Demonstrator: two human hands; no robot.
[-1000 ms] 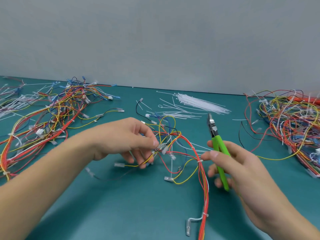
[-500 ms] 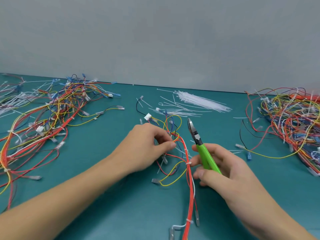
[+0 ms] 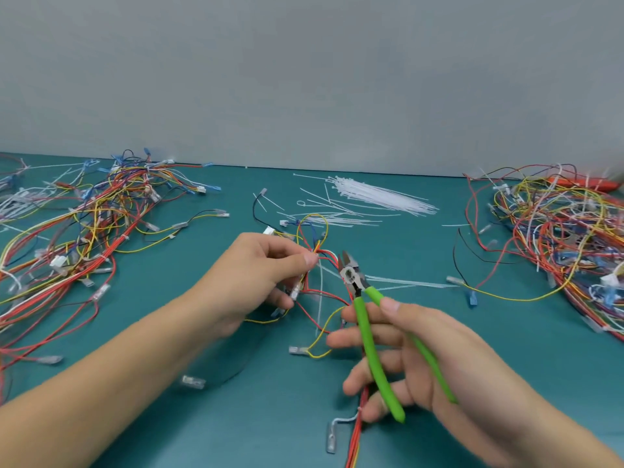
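The left hand [image 3: 256, 282] pinches a small wire bundle [image 3: 323, 255] between thumb and forefinger, the other fingers curled loosely beneath it. The bundle sits in the middle of the tabletop [image 3: 405, 238], lifted a little at the pinch. Its red and yellow strands loop out behind the hand and trail down toward the near edge. A thin white tie [image 3: 320, 298] hangs from the bundle just past the fingertips.

The right hand [image 3: 415, 359] grips a pair of green-handled cutters [image 3: 366, 329], thumb on one handle and fingers wrapped round the other, the handles spread apart. The cutter head points up and left, close beside the pinched spot but not touching it.

A clear terminal [image 3: 299, 350] on a yellow wire lies on the tabletop between the two hands. Behind the bundle lies a pile of white cable ties [image 3: 378, 195], with loose ones scattered around it. A large heap of wires [image 3: 94, 224] spreads over the left side, and another tangled heap [image 3: 557, 238] fills the right. Both are well apart from the hands. A grey wall [image 3: 304, 79] rises behind the tabletop.
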